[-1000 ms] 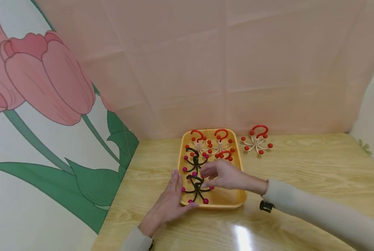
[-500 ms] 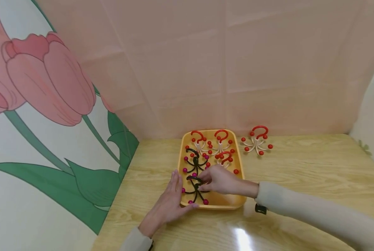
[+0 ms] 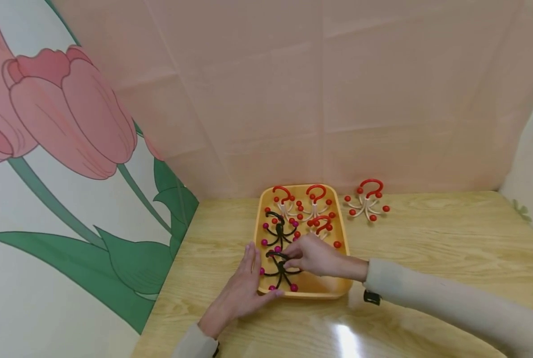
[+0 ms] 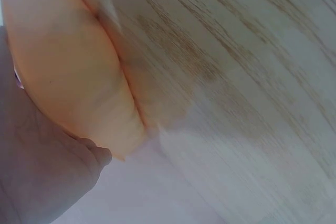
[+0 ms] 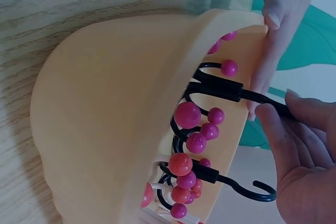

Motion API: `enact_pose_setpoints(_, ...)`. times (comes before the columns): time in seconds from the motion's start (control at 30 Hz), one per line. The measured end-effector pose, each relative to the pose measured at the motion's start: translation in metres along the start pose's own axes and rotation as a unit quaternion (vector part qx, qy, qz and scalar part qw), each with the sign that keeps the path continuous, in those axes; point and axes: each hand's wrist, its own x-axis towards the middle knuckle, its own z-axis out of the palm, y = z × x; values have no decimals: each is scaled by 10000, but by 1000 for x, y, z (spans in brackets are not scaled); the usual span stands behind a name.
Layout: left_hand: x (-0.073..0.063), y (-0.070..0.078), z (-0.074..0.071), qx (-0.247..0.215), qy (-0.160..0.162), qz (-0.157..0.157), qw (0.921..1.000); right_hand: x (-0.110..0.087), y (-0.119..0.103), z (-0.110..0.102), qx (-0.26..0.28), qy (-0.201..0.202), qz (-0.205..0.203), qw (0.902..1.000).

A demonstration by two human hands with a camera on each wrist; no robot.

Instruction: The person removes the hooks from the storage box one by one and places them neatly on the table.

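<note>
An orange-yellow tray [image 3: 311, 295] holds several multi-legged hooks with ball tips. My left hand [image 3: 238, 287] lies against the tray's left side, fingers straight, the thumb at its near rim. With thumb and fingers, my right hand [image 3: 317, 256] pinches the curved top of the nearest black hook [image 5: 218, 85], whose legs end in magenta balls. Its legs are inside the tray, partly hidden by the wall in the right wrist view. Just behind it stands a second black hook [image 3: 279, 231]. In the left wrist view, part of the hand touches the tray wall [image 4: 73, 72].
White hooks with red tops and red balls fill the tray's far part, such as the one at the back [image 3: 313, 201]. Another white-and-red hook [image 3: 366, 201] stands on the wooden table [image 3: 436, 248], right of the tray. A pink cloth [image 3: 257, 99] hangs behind.
My right hand has moved slightly left and down onto the nearest black hook's top and now pinches it. The left hand keeps its place on the tray.
</note>
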Motion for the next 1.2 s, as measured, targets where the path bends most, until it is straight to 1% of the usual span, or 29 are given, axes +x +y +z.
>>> enact_pose_setpoints(0.27, 0, 0, -1, -16, 8, -30, 10000, -2, -1, -1, 140, -37, -96, 9998)
enact_pose_setpoints(0.67, 1, -1, 2, -12, 41, -33, 10000, -6, -4, -7, -58, 103, -84, 9999)
enact_pose_setpoints(0.87, 2, -2, 3, -18, 83, 44, 10000, -9, -9, -18, -48, 196, -183, 9996)
enact_pose_setpoints(0.97, 1, -2, 2, -23, 85, 35, 10000, -11, -10, -24, -75, 265, -237, 9993)
enact_pose_setpoints(1.2, 1, -1, 2, -55, 95, -29, 9999, -24, -20, -45, 329, 355, 46, 9988)
